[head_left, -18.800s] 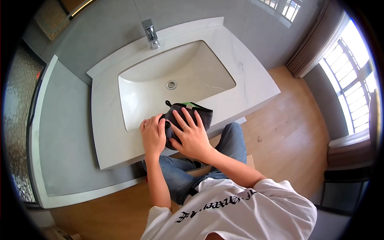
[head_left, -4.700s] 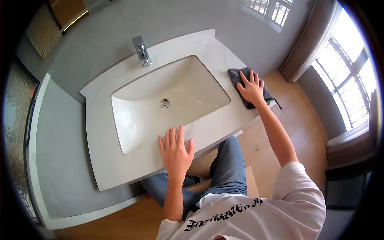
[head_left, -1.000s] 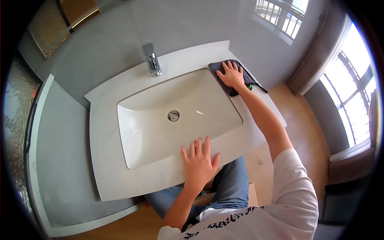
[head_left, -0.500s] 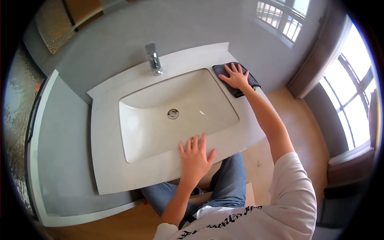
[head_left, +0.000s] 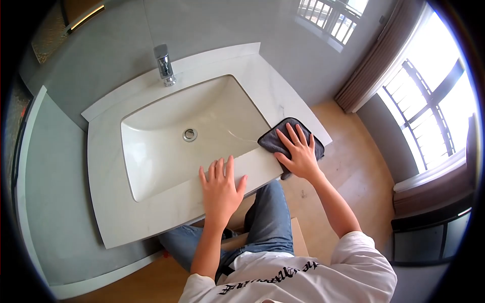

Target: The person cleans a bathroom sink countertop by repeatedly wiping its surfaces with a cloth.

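Under my right hand lies a dark grey cloth, flat on the right front part of the white countertop. That hand presses on it with fingers spread; a fold of the cloth hangs over the front edge. My left hand rests on the front rim of the counter, fingers apart and nothing in them, its fingertips by the basin's edge. The white sink basin is set into the counter, with a round metal drain in it.
A chrome faucet stands behind the basin, against the grey wall. To the left is a grey panel with a pale frame. A curtain and a bright window are at the right, above the wooden floor.
My right hand has brought the cloth from the counter's back right corner toward the front right. My left hand stays on the front rim. The view has shifted a little to the right.
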`<move>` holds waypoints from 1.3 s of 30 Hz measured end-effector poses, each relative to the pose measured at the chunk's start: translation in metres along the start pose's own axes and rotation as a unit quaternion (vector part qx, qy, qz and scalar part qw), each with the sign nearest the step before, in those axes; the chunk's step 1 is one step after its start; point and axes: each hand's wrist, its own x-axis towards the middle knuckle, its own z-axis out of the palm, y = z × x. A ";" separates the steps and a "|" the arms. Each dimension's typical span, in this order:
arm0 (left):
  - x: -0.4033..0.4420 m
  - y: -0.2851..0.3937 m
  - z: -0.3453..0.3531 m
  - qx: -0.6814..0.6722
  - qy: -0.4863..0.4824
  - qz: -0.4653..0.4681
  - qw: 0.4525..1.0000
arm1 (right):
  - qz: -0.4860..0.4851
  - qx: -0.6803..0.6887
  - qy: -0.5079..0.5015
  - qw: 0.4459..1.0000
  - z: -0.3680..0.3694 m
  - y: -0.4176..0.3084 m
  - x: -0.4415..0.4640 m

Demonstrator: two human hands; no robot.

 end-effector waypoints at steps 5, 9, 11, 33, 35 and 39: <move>0.002 0.001 -0.003 -0.007 -0.015 -0.012 1.000 | 0.057 0.014 0.017 0.998 0.016 0.020 0.061; 0.000 0.001 -0.001 -0.009 -0.009 -0.011 1.000 | 0.108 -0.002 0.013 0.994 0.021 0.027 0.109; 0.001 -0.001 -0.001 -0.006 -0.004 -0.006 1.000 | 0.078 0.007 0.042 0.996 0.031 0.028 0.104; 0.001 -0.001 -0.001 -0.006 0.000 0.000 1.000 | 0.186 -0.005 0.037 0.982 0.012 0.076 0.062; -0.001 -0.001 0.001 -0.005 0.006 0.002 1.000 | 0.197 -0.020 0.057 0.978 0.020 0.073 0.061; 0.001 0.001 0.003 -0.022 -0.019 -0.020 0.999 | 0.167 -0.035 0.063 0.983 0.022 0.020 0.035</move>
